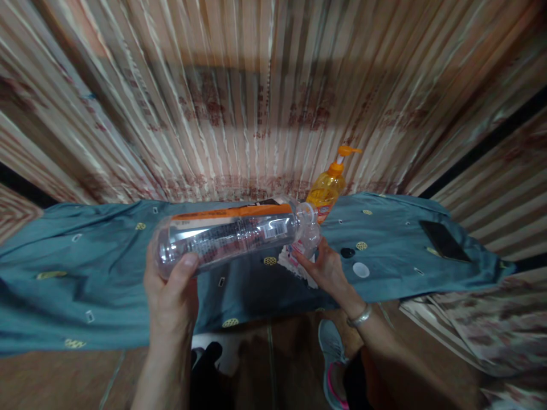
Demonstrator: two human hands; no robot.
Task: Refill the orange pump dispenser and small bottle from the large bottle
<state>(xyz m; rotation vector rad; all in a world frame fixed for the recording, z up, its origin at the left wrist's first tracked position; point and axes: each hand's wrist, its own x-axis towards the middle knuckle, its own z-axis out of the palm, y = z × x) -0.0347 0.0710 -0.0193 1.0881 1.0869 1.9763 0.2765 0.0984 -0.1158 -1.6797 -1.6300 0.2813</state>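
My left hand (173, 285) is wrapped round the base of a large clear plastic bottle (226, 242) with an orange and white label. The bottle lies nearly level in the air, its neck pointing right. At that neck, my right hand (327, 265) grips a small clear plastic bottle (307, 234); the two mouths meet or overlap, and I cannot tell whether they touch. A ragged white and pink piece (294, 265) shows under my right fingers, partly hidden. Just behind stands an orange pump bottle (325, 193) with yellow liquid.
A teal patterned cloth (106, 273) covers the long surface. On its right side lie a white round cap (361, 269), a small black round piece (347, 252) and a dark phone-like slab (444, 240). Striped curtains (235, 114) hang behind; shoes (331, 347) show below.
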